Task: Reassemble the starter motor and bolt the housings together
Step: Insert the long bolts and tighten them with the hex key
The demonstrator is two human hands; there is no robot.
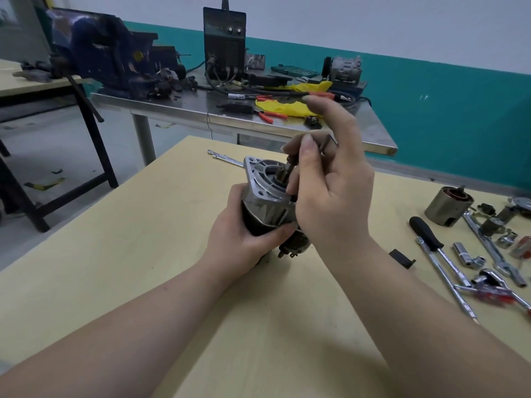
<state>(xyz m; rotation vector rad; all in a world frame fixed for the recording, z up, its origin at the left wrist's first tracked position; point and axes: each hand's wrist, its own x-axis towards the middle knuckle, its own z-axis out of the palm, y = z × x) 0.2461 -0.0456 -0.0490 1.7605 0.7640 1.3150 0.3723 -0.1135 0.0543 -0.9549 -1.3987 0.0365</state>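
Observation:
The starter motor [265,196] is held tilted above the wooden table [143,254], its silver aluminium nose housing facing up and away, its dark body below. My left hand [238,239] is wrapped around the dark body from the left. My right hand [330,182] is above the nose housing, thumb and fingers pinching a small dark metal tool [326,143] whose shaft reaches down into the housing opening by the pinion. My right index finger is raised. The tool's tip is hidden in the opening.
At the right lie a cylindrical motor field housing [448,206], a black-handled screwdriver [428,238], ratchets, sockets and extension bars [485,248], and a small black part [402,258]. An extension bar [224,158] lies behind the motor. A steel bench [172,103] with vise and welder stands beyond.

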